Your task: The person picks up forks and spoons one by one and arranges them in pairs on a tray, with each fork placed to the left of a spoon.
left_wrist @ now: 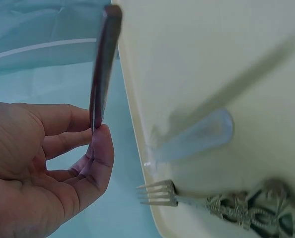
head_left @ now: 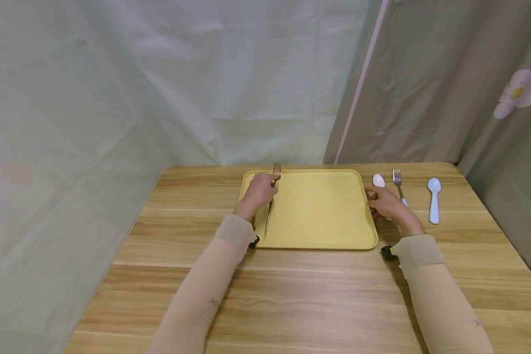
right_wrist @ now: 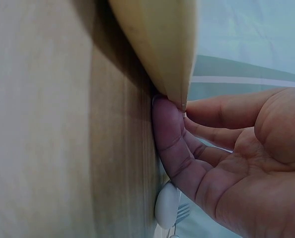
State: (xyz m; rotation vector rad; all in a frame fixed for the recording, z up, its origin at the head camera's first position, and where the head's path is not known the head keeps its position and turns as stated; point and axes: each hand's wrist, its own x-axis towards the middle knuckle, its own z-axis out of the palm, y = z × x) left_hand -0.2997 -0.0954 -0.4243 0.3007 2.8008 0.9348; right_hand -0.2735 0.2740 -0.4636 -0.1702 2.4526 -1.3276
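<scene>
Facing creased, pale cloth (head_left: 269,73) hung beyond the left hand (head_left: 257,191) and the right hand (head_left: 386,202), and reaching over a broad, wood-grained bench (head_left: 327,300). Gripping lightly in the right hand the side rim of a rectangular yellow tray (head_left: 322,211), smooth, round-cornered, probably plastic. Pinching in the left hand, above the tray's left part, a slim fork with a flat, dark coppery metal handle (left_wrist: 105,64). Apparently at the step of positioning this fork while steadying the tray; seems to call next for keeping the rim still and levelling the handle, clear of pieces underneath. Below the left hand, on the tray, an ornate, embossed metal fork (left_wrist: 232,204) and a smooth pale-blue handle (left_wrist: 199,139), unclear at the working end. Just beyond the right hand's fingers, a glossy white oval spoon (head_left: 378,180); rightward, a pale-handled metal fork (head_left: 397,180), then a light-blue round-bowled spoon (head_left: 433,201).
</scene>
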